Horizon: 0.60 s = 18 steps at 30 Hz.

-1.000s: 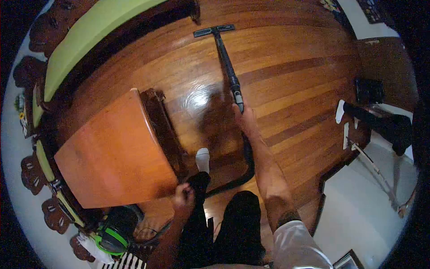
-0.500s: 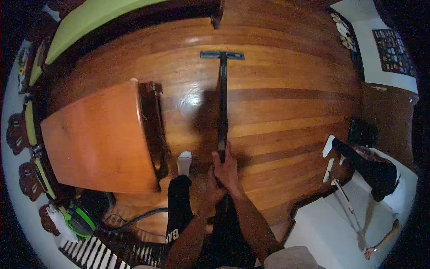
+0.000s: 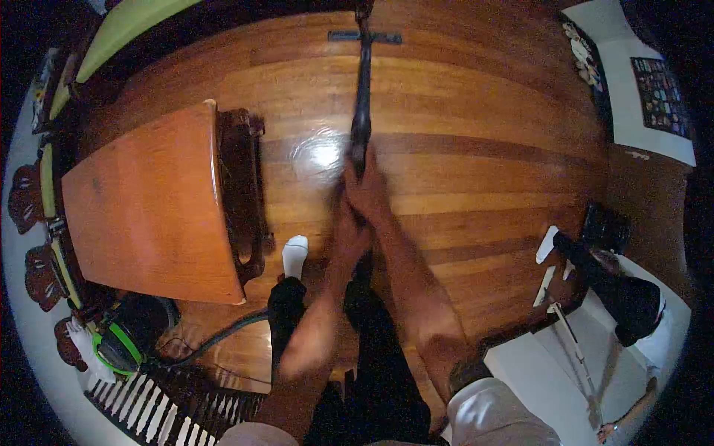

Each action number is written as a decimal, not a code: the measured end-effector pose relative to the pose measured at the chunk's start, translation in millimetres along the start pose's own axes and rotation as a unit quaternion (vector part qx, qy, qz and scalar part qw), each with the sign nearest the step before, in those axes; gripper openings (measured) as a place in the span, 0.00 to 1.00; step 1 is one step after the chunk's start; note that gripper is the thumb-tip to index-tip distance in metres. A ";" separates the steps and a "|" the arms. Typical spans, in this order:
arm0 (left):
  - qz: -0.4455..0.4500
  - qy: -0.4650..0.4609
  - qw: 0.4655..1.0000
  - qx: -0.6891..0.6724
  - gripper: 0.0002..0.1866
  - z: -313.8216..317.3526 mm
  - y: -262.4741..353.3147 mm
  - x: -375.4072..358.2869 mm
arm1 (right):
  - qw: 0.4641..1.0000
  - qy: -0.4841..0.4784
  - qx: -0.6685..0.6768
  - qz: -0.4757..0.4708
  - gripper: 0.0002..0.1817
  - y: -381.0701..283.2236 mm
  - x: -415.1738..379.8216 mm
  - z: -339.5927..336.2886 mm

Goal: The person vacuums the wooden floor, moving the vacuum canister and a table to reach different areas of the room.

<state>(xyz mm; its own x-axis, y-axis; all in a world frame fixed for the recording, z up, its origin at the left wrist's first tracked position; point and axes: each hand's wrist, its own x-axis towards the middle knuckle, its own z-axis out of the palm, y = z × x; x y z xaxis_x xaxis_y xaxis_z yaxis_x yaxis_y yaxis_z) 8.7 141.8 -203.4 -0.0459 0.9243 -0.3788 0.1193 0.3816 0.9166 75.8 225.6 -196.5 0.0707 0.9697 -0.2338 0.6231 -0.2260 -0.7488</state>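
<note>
A black vacuum cleaner wand (image 3: 363, 93) stretches forward from my hands over the wooden floor. Its wide flat floor head (image 3: 383, 38) lies on the boards near the dark frame of the green-cushioned seat. My right hand (image 3: 367, 192) is wrapped around the tube, closed. Just behind it, my left hand (image 3: 349, 229) is also closed on the wand, and the two hands touch or nearly touch. Some fingers are hidden and slightly blurred. A dark hose (image 3: 230, 327) runs along the floor to the left, toward a black and green vacuum cleaner body (image 3: 123, 349).
A wooden table (image 3: 149, 204) stands at my left, close to my white-socked foot (image 3: 295, 254). Beyond it is a long green-cushioned seat (image 3: 130, 33). On the right, another person (image 3: 621, 301) holds a long pole (image 3: 576, 349) beside a pale ledge. Shoes (image 3: 582, 56) line the far right wall.
Both my hands have pushed the wand forward, with arms stretched further out. The floor head has slid away from me, up to the seat's dark frame.
</note>
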 end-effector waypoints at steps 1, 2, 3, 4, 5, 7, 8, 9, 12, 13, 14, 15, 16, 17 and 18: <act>-0.039 0.009 0.998 0.044 0.42 -12.9 44.4 -33.1 | 0.998 0.022 -0.017 -0.061 0.37 13.6 -19.0 8.7; -0.031 0.013 0.999 0.043 0.42 -19.1 44.5 -66.0 | 0.999 0.008 -0.012 -0.046 0.38 -8.0 -44.6 -3.0; -0.079 -0.008 0.996 0.047 0.41 -26.2 35.6 -104.4 | 0.999 -0.005 -0.006 -0.031 0.39 -27.9 -78.8 -12.4; -0.130 -0.029 0.990 0.050 0.40 -31.7 24.4 -139.0 | 0.994 -0.053 0.090 0.031 0.40 -20.7 -114.2 -5.3; -0.087 -0.018 0.993 0.073 0.38 -35.0 35.4 -158.2 | 0.988 -0.088 0.087 0.095 0.40 -26.6 -145.8 -5.6; 0.095 0.035 0.985 0.143 0.34 -42.9 72.2 -186.8 | 0.985 -0.095 0.062 0.130 0.41 -36.8 -204.2 -4.2; 0.095 0.040 0.984 0.145 0.34 -43.4 64.8 -189.0 | 0.992 -0.066 0.043 0.101 0.41 -41.4 -218.8 -1.5; 0.051 0.049 0.995 0.074 0.34 -42.8 47.3 -190.6 | 0.992 -0.069 0.045 0.099 0.41 -42.8 -216.5 3.3; -0.086 0.071 0.983 -0.144 0.33 -37.8 -18.5 -195.7 | 0.995 -0.050 0.052 0.074 0.41 -36.6 -205.0 13.2; -0.110 0.075 0.974 -0.181 0.33 -41.5 -17.0 -191.2 | 0.992 -0.074 0.062 0.086 0.41 -34.2 -187.8 16.0; -0.133 0.081 0.964 -0.218 0.33 -45.1 -16.1 -187.0 | 0.988 -0.098 0.071 0.099 0.42 -31.7 -169.8 19.7; -0.157 0.025 0.985 -0.073 0.33 -55.3 12.4 -165.1 | 0.993 -0.082 0.046 0.072 0.41 -27.8 -152.1 27.5; -0.160 0.006 0.987 -0.006 0.34 -57.6 25.0 -139.5 | 0.998 -0.051 0.038 0.024 0.40 -26.1 -129.1 34.3; -0.162 -0.014 0.985 0.061 0.35 -60.0 37.3 -114.1 | 0.999 -0.019 0.026 -0.023 0.39 -24.1 -106.3 41.4; -0.149 0.004 0.988 0.050 0.36 -58.0 39.2 -87.2 | 0.995 0.029 0.030 -0.089 0.38 -25.5 -78.9 46.0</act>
<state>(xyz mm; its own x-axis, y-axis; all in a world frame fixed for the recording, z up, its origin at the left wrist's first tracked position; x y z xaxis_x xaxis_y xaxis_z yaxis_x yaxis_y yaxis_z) -40.1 76.3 -127.0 -0.1024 0.7717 -0.6277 0.1975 0.6343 0.7475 18.5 150.7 -187.5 0.0093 0.9982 -0.0590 0.5823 -0.0534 -0.8112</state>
